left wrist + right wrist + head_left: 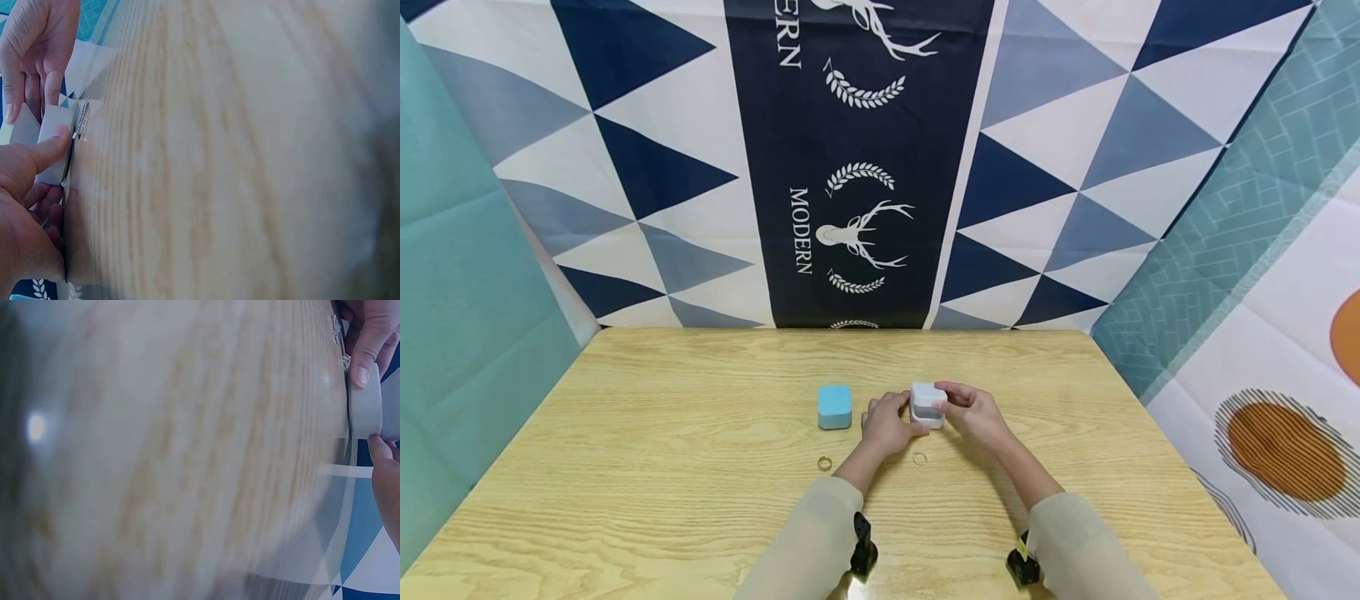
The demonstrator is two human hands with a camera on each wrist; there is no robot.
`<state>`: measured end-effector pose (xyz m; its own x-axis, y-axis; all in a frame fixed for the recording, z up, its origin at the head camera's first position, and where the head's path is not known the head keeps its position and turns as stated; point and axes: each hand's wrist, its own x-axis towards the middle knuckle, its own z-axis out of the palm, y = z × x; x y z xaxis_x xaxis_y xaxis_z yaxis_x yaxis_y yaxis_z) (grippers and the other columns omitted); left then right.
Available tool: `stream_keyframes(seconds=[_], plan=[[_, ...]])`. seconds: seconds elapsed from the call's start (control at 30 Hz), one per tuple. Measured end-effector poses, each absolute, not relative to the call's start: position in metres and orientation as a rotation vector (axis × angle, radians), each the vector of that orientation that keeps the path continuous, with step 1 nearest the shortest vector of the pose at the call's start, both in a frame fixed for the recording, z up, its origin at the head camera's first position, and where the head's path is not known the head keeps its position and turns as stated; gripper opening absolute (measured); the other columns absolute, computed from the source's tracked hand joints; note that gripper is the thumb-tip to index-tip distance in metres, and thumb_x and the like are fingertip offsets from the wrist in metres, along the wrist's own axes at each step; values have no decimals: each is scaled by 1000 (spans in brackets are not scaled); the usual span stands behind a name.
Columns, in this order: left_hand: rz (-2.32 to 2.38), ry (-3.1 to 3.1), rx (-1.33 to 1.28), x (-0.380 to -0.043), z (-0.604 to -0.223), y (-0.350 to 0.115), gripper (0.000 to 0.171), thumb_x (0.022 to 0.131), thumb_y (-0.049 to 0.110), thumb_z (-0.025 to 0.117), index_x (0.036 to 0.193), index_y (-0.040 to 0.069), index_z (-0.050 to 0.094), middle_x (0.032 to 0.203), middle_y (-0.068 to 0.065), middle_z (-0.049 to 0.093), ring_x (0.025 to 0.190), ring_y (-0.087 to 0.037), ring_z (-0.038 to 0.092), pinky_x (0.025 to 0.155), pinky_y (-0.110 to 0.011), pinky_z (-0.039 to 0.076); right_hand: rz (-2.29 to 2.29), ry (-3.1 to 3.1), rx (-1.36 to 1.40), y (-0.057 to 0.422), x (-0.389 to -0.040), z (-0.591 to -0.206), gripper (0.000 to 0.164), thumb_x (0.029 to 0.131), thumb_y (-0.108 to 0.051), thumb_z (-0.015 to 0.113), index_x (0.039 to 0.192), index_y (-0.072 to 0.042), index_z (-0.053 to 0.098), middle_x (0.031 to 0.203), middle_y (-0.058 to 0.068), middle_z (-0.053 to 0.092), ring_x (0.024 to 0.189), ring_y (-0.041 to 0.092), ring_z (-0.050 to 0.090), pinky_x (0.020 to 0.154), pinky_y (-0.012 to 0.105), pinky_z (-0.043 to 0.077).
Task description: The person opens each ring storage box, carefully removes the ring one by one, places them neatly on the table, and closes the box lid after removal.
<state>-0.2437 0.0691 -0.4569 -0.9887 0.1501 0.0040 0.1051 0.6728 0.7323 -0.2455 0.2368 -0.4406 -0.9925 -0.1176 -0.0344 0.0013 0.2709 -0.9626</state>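
A small white ring box [927, 391] stands partly raised at the lid on the table, with a greyish gap across its front. My left hand [887, 427] holds its base from the left side, thumb on the front face. From the right, my right hand [976, 413] pinches the lid between thumb and fingers. In the left wrist view the base [52, 161] and the tilted lid [25, 130] show side by side. Whatever lies inside the box is hidden. A thin silver ring [920, 458] lies on the table in front of the box.
To the left sits a light blue box [834, 406], closed, with a darker gold-toned ring [824, 463] in front of it. The wooden table [662, 467] meets a patterned cloth [857, 167] at its back edge, and hanging cloths border both sides.
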Motion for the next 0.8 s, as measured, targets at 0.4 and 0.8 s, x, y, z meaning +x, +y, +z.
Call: stream_keyframes(seconds=[0.4,0.8], plan=[[1232,2825,215,-244,-458,69,68,76,39,75,135,13,52,132,-3,56,105,-24,47,86,-38,35,-1813,2430,-142,239,-247,-442,45,90,-10,61,131,4,51,137,21,49,129,31,45,89,15,44],[1234,2824,217,-244,-457,69,69,75,39,76,135,13,52,131,-4,56,105,-24,47,86,-38,35,-1798,2430,-139,238,-244,-440,46,89,-12,63,131,3,51,138,19,49,130,29,44,93,19,44]])
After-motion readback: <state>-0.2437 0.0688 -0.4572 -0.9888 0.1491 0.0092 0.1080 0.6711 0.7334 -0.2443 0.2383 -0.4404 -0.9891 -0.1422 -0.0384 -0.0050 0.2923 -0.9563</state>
